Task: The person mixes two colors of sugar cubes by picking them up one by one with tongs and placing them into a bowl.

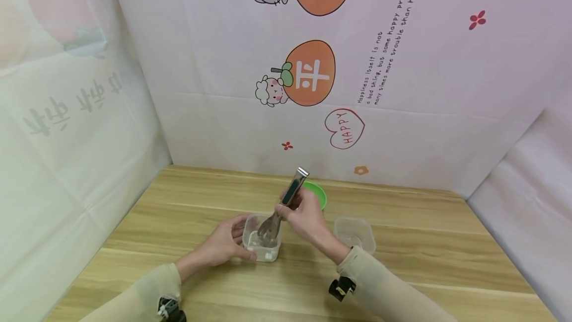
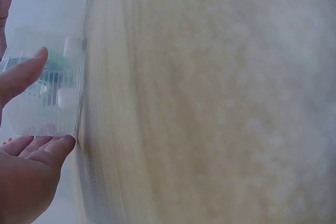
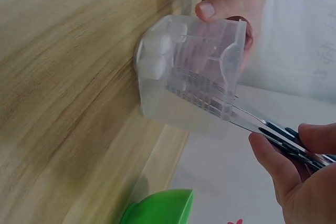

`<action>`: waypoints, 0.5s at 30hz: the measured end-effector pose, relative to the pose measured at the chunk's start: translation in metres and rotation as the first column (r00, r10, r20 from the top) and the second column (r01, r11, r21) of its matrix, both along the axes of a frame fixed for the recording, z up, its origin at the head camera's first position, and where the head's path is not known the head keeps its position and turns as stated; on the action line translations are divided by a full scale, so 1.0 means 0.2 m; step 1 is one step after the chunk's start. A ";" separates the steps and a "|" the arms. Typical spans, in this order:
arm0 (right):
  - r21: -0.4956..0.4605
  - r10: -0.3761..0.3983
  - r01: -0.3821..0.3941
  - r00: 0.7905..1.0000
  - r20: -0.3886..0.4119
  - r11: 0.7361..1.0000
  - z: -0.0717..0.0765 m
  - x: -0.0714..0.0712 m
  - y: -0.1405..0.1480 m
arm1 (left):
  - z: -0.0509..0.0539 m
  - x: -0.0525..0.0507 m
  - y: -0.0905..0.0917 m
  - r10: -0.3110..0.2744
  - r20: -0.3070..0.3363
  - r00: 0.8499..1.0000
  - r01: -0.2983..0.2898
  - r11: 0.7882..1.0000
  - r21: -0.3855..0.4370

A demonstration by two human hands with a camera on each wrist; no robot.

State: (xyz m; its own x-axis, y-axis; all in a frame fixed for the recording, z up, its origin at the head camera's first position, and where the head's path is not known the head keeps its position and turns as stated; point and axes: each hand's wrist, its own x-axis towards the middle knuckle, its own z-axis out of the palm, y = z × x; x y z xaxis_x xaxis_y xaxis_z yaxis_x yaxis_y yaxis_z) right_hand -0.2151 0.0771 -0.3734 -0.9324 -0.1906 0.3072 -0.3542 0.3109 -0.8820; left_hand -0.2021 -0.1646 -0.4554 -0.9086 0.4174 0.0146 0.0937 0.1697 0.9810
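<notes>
My left hand (image 1: pixel 223 242) holds the near left side of a clear plastic container (image 3: pixel 157 103), its thumb and fingers on different sides. Several soft-looking white lumps (image 3: pixel 155 66) lie at the container's bottom. In my right hand (image 1: pixel 308 215) are metal tongs (image 1: pixel 295 189) with dark grip panels, held between thumb and fingers. The slotted tong heads (image 3: pixel 197 90) point down inside the container. Whether a lump sits between them, I cannot tell. In the left wrist view, the thumb (image 2: pixel 23 77) lies against the container wall.
Behind my right hand stands a green bowl (image 1: pixel 318 195), partly hidden. A second clear container (image 1: pixel 355 230) stands to the right, next to my right forearm. The wooden table (image 1: pixel 415 242) ends at a printed cloth wall (image 1: pixel 223 128) at the back.
</notes>
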 end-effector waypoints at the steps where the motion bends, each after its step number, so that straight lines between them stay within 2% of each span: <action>1: -0.023 -0.004 0.004 1.000 -0.002 1.000 0.00 0.00 0.00 | 0.00 0.00 0.00 0.001 0.000 1.000 -0.001 1.000 -0.002; 6: -0.185 -0.013 0.018 0.999 0.029 0.982 0.04 -0.02 0.03 | 0.00 0.00 0.00 0.011 -0.003 1.000 -0.011 1.000 -0.001; 10: -0.308 -0.029 0.061 0.994 0.108 0.949 0.08 -0.03 0.07 | 0.00 0.00 0.01 0.016 -0.003 1.000 -0.016 1.000 0.003; 15: -0.368 -0.062 0.131 0.979 0.193 0.921 0.11 -0.06 0.14 | 0.01 0.00 0.01 0.017 0.002 1.000 -0.017 1.000 -0.002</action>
